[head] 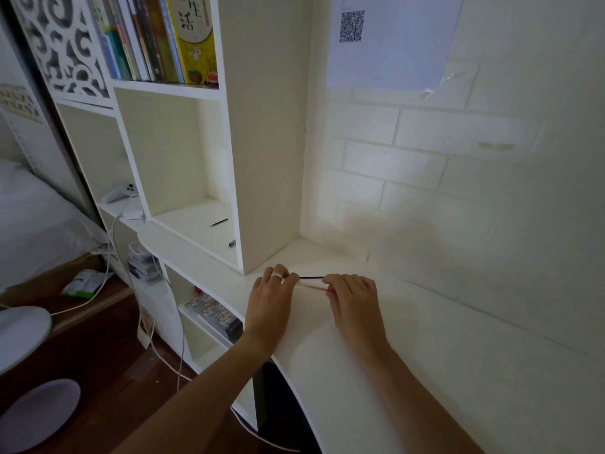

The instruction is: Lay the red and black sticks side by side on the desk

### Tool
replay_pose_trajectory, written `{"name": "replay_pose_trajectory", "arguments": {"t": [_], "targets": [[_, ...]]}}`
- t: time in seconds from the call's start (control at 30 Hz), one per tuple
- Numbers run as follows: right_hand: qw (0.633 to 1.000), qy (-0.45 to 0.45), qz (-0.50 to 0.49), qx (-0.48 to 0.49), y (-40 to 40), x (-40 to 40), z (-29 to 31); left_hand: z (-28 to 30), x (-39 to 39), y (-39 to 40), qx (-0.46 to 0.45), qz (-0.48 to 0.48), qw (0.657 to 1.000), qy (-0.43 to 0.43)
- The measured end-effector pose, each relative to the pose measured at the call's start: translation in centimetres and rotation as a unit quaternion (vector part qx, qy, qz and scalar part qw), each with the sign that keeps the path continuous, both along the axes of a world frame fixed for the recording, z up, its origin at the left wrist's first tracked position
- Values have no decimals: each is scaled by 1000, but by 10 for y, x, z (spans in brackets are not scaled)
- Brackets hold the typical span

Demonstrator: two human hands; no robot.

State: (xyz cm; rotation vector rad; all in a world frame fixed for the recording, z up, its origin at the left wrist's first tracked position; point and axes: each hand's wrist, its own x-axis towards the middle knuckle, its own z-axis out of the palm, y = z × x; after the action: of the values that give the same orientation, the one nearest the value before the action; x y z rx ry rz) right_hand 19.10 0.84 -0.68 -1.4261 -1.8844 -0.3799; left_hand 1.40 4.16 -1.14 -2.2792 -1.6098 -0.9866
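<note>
Two hands are on the white desk (393,371), close to the corner of the tall white shelf (262,158). Between them lie two thin pens, side by side. The black pen (311,277) is the one nearer the wall. The red pen (316,287) is just in front of it, nearer the person. The left hand (270,298) has a ring on one finger, and its fingertips are curled and pinch the left ends of the pens. The right hand (352,294) has its fingers bent down over the right ends and grips them, so only the middle part of each pen shows in the gap. Both hands lie low, near the desk. Inside the shelf, to the left of the hands, lies another dark pen (218,222) on the shelf floor. Above it stands a row of books (154,37).
</note>
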Motion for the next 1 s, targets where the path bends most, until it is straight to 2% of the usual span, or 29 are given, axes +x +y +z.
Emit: {"name": "replay_pose_trajectory", "arguments": {"t": [0.17, 0.3, 0.43, 0.63, 0.8, 1.0], "targets": [[1000, -9, 2, 9, -1, 0, -1, -1, -2, 1, -4, 16, 1000, -19], [998, 17, -43, 43, -3, 5, 0, -3, -3, 2, -1, 28, 999, -34], [995, 49, -90, 23, -5, 8, -2, -5, -4, 2, -1, 32, 998, -47], [999, 31, -36, 9, -5, 3, -3, -3, -3, 2, 4, 14, 999, -45], [996, 56, -67, 10, -5, 3, -3, -4, -2, 2, 1, 19, 999, -47], [998, 43, -53, 1, -5, 3, -2, -5, -2, 4, -3, 20, 999, -36]]}}
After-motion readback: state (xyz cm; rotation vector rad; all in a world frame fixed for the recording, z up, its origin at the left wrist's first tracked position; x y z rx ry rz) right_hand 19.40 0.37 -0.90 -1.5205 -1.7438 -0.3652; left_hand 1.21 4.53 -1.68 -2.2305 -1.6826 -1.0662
